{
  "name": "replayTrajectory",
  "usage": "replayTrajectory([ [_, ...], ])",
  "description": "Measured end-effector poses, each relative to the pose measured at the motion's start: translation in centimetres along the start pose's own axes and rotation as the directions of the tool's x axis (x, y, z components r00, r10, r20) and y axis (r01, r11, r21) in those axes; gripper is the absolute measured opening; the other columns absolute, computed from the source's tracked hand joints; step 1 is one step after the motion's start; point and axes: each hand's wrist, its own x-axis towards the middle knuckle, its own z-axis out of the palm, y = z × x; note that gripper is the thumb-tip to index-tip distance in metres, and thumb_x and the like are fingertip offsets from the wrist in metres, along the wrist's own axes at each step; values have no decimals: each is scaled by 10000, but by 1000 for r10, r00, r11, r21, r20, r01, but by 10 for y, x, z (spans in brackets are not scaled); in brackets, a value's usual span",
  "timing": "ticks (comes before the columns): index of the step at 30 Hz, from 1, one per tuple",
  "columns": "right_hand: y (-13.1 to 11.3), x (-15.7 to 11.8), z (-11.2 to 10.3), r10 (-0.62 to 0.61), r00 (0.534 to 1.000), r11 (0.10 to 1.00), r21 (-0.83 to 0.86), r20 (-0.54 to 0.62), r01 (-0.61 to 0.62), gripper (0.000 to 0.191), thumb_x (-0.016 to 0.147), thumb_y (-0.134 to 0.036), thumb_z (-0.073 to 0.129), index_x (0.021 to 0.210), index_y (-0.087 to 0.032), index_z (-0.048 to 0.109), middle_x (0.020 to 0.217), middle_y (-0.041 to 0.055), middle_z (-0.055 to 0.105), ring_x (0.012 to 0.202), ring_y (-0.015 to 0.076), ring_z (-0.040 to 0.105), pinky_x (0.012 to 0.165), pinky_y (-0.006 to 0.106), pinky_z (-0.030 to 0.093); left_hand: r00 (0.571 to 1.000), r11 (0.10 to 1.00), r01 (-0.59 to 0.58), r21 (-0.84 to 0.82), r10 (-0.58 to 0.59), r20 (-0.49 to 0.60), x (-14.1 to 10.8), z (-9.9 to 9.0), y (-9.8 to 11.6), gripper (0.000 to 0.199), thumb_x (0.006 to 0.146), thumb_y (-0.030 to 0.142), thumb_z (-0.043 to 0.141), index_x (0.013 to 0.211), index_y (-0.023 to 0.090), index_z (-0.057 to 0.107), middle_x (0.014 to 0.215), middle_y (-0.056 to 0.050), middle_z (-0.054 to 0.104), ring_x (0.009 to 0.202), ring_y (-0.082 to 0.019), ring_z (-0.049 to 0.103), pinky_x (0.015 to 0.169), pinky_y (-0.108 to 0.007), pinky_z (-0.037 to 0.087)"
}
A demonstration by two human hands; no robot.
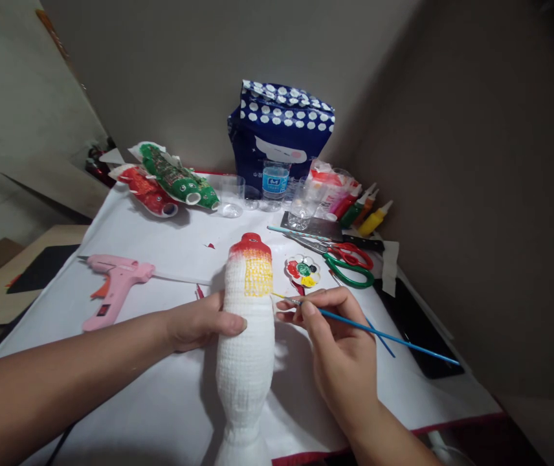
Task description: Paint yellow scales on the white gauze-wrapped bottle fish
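Your R grip (340,343) pinches the blue brush (403,342); L grip (204,323) clasps the white form (246,362), over the tabletop's (180,243) 6 o'clock side, red end (250,244) toward 12. Prob. best: brace it, dab lightly, reload sparingly from the palette (301,259) at 1 o'clock.

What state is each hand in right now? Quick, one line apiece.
Left hand: closed, holding the white textured form.
Right hand: closed on the blue paintbrush, tip by the yellow patch.
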Motion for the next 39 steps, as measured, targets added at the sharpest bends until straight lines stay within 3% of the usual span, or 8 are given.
replayTrajectory([
  [9,-1,0,3,3,999,1000,0,33,-3,96,908,-244,681,824,-238,634,788,-2,762,756,170,768,712,296,649,1000,1000,13,-7,-13,-5,-1,0,-1,704,710,474,830,1291,137,617,1201,-163,717,1093,-347,677,951,-456,532],
  [14,-3,-1,1,7,999,1000,-4,44,-7,95,895,-261,692,822,-239,635,789,14,771,756,201,775,703,333,661,1000,1000,-7,-10,7,-17,0,4,2,695,695,472,843,1269,138,639,1194,-157,722,1083,-338,683,908,-410,551],
  [22,-7,1,3,-10,999,1000,19,51,9,97,872,-197,702,803,-248,656,774,-19,771,742,165,785,696,259,647,1000,1000,-10,-10,10,-16,0,0,-1,664,721,453,833,1269,127,648,1180,-159,730,1077,-324,689,873,-358,556],
  [39,-4,-1,3,-5,998,1000,17,56,4,95,892,-215,696,813,-238,649,793,-7,776,760,160,770,716,262,628,1000,1000,3,-16,-3,-16,0,2,1,712,698,468,857,1288,130,645,1160,-154,738,1043,-308,702,877,-365,558],
])
